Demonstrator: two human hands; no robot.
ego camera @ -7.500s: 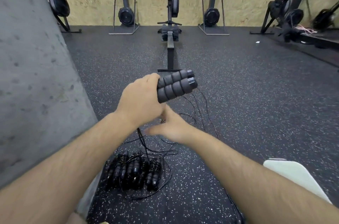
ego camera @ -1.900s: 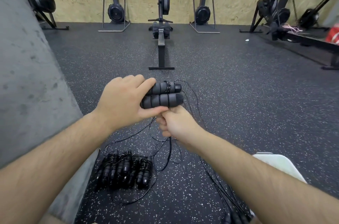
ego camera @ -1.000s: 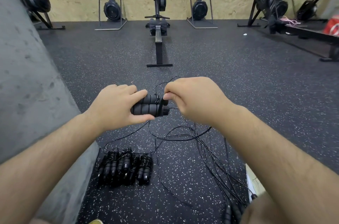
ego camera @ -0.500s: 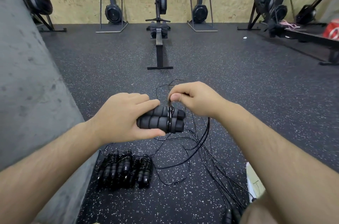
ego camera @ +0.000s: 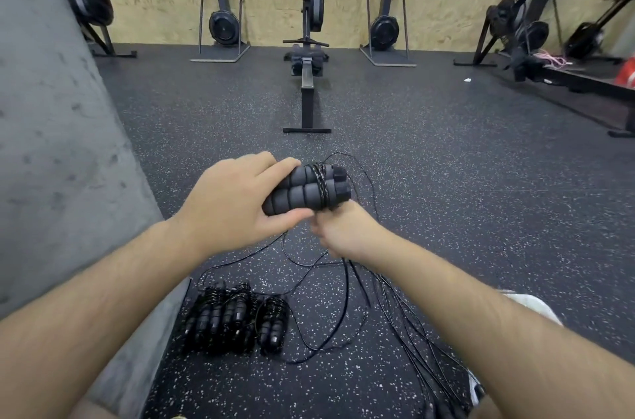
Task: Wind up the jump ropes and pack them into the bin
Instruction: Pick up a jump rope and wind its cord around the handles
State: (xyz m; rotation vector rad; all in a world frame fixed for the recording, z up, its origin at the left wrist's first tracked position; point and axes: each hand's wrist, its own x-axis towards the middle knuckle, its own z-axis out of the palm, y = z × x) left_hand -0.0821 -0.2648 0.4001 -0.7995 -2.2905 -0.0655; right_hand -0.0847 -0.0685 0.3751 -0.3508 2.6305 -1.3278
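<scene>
Head view: the left hand grips the two foam handles side by side, their long axis pointing right and slightly away. A few turns of cord circle them near the free end. The right hand, just below that end, is clenched, seemingly pinching the cord, though its fingertips are hidden. Slack trails over the floor beside the wound ropes.
</scene>
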